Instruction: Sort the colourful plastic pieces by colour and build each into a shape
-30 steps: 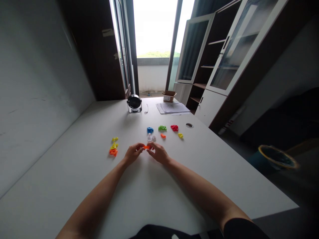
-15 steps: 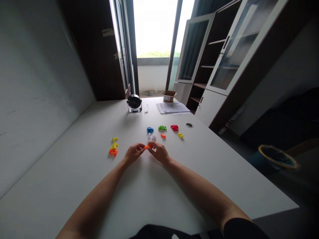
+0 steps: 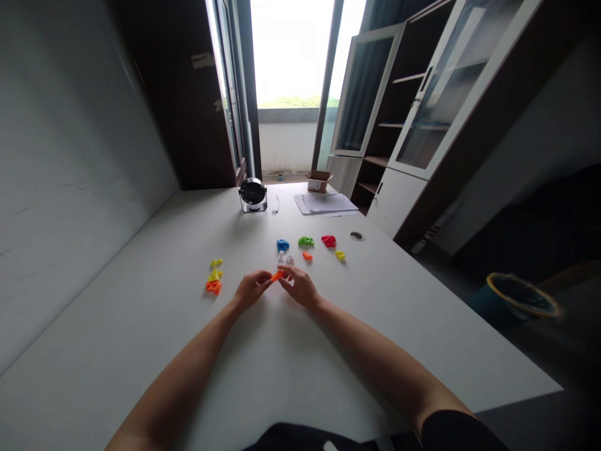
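Note:
My left hand [image 3: 250, 289] and my right hand [image 3: 299, 286] meet over the white table [image 3: 141, 326], both pinching one small orange plastic piece [image 3: 277, 275] between their fingertips. Just beyond my hands lie a white piece [image 3: 284, 258], a blue piece [image 3: 282, 245], a small orange piece [image 3: 307, 255], a green piece [image 3: 305, 241], a red piece [image 3: 328, 240] and a yellow piece [image 3: 340, 255]. To the left of my left hand sit two yellow pieces [image 3: 215, 270] and an orange piece [image 3: 213, 286].
A small black and silver fan [image 3: 253, 195] stands at the table's far end, with a stack of papers [image 3: 325, 203] and a small cardboard box [image 3: 318, 181] to its right. A cable hole [image 3: 357, 236] is near the right edge. Glass-door cabinets [image 3: 413, 119] stand on the right.
The orange piece has tilted and risen slightly between my fingertips. My hands have stayed in the same place.

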Tool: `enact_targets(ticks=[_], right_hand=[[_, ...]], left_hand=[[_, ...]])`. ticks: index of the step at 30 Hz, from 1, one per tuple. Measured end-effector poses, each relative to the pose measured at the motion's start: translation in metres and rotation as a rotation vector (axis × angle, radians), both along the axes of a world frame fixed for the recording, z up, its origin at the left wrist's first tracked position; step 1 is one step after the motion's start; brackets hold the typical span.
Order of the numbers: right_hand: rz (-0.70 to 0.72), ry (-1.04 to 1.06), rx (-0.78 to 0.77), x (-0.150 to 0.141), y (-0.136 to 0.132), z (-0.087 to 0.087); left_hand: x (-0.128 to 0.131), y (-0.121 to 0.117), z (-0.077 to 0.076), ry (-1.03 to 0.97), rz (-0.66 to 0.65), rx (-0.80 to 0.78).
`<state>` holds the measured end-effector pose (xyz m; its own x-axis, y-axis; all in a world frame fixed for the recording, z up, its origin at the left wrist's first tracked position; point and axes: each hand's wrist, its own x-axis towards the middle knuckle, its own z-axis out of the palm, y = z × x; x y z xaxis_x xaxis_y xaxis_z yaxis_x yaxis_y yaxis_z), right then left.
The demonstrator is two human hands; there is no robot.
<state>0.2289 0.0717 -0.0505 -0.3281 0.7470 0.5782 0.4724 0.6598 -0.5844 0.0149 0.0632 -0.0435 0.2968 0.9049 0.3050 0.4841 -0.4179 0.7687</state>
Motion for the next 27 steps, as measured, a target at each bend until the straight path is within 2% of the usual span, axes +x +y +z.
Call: enact_targets(ticks=[9,13,18,23,27], right_hand=[[0.028,0.019,-0.003,0.001,0.001,0.0],[-0.008,0.107,-0.044,0.008,0.014,0.003],[-0.248,0.183,-0.12,0.041,0.049,0.014],[-0.515,0.044,-0.231,0.083,0.077,0.014],[-0.641,-0.073,-0.262,0.094,0.09,0.007]], left_hand=[[0.001,-0.003,0.002,0.005,-0.026,-0.025],[0.0,-0.001,0.0,0.025,-0.004,-0.051],[0.0,0.0,0.0,0.048,-0.004,-0.095],[0.003,-0.003,0.003,0.102,0.005,-0.065],[0.004,-0.004,0.005,0.12,-0.01,-0.041]])
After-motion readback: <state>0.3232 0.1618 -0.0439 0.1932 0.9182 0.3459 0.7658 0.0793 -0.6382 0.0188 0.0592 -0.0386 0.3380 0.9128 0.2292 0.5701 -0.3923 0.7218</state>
